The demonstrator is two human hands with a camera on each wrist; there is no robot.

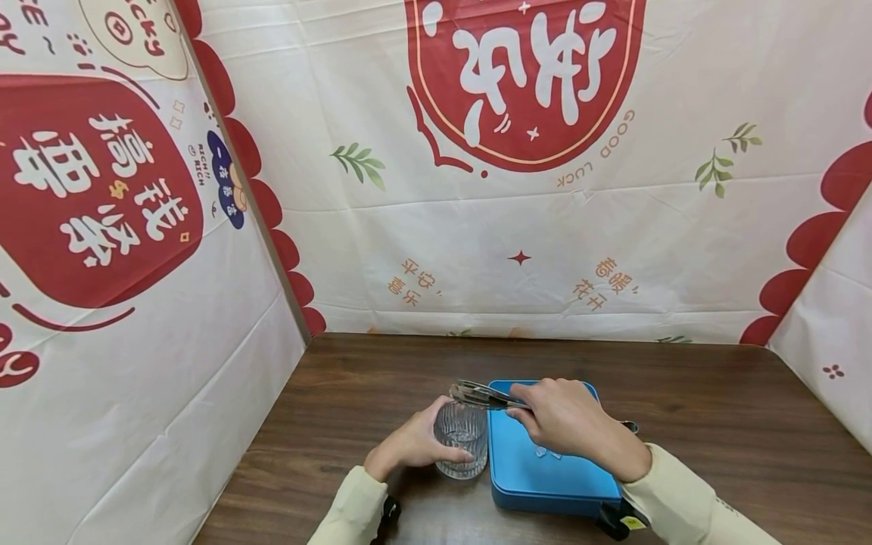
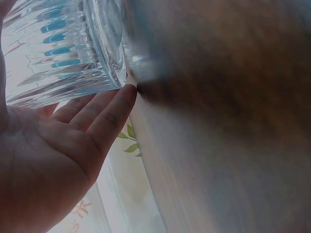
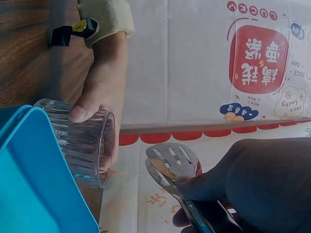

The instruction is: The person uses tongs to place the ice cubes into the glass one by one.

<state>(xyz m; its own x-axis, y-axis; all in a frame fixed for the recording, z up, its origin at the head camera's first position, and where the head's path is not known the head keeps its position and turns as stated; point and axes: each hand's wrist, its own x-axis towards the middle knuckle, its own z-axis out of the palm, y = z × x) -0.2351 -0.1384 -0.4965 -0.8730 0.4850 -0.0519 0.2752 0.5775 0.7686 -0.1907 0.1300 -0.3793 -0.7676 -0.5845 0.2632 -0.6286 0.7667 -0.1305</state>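
My left hand point(image 1: 417, 439) grips a clear ribbed drinking glass point(image 1: 463, 443), thumb across its near side and fingers round the far side. The glass stands upright on the table, beside the left edge of a blue rectangular box point(image 1: 521, 484). Metal serving tongs point(image 1: 477, 395) with slotted heads are held in my right hand point(image 1: 568, 416), their tips above the glass's rim. Whether anything is between the tong heads I cannot tell. Small clear pieces point(image 1: 545, 452) lie on the box's blue surface, partly hidden by my right hand. The right wrist view shows the tong heads point(image 3: 175, 160) close together.
The brown wood-grain table point(image 1: 368, 363) reaches back to a printed white cloth point(image 1: 477, 250). Another printed cloth point(image 1: 225, 363) hangs along the left side. Each wrist carries a black strapped device, such as the right wrist device point(image 1: 616, 522).
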